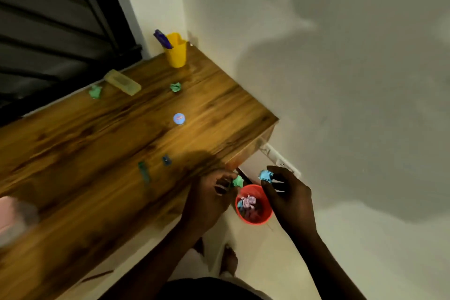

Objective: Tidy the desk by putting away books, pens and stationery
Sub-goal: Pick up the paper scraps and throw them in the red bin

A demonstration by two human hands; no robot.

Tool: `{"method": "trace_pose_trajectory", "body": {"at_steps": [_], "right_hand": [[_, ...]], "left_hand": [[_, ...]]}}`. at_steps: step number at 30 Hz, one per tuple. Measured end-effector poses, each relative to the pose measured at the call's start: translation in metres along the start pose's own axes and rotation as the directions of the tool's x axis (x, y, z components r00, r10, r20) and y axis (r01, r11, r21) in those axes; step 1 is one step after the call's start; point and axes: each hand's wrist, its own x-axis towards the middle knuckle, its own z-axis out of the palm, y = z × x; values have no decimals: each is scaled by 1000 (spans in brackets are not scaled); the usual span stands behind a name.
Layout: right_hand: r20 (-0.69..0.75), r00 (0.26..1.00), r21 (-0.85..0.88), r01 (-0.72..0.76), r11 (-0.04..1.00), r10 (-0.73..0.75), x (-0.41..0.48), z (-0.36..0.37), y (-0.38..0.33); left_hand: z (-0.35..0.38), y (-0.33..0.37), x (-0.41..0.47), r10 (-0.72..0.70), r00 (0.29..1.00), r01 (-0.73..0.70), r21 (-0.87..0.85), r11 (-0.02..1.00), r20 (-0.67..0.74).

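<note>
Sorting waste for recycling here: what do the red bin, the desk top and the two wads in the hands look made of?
The red bin: probably plastic, smooth, uniform colour, thin rim. The desk top: wood or wood-look laminate, glossy with streaked grain. The green wad and blue wad: paper, matte, sharply creased.

Dark slatted shutter (48,19) upper left; white wall (341,80) right; socket plate (280,159) low on wall.
</note>
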Motion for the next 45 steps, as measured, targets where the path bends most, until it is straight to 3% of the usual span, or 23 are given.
{"method": "trace_pose_trajectory", "body": {"at_steps": [4,8,18,24,28,33,40,45], "right_hand": [[-88,991,-28,-109,994,106,1,-19,38],[-127,966,-66,-236,969,227,9,-21,77],[-146,919,-305,-393,867,365,53,-19,121],[-116,926,-340,-377,862,359,64,-24,129],[-136,924,-413,-381,827,357,56,-22,134],[-157,923,-334,-385,860,352,52,-21,115],[-153,966,-267,-244,932,209,60,-10,57],[-93,992,-114,-93,989,83,71,9,10]], "left_hand": [[41,-8,21,64,986,-85,138,987,151],[77,-27,43,37,969,-95,231,968,244],[140,-58,90,-37,950,-64,310,949,309],[144,-67,109,-88,945,1,270,963,314],[133,-60,105,-30,961,-65,329,942,276],[115,-51,96,-5,953,-84,283,955,302],[86,-15,86,6,972,-46,169,985,233],[51,3,88,4,997,-11,100,995,72]]}}
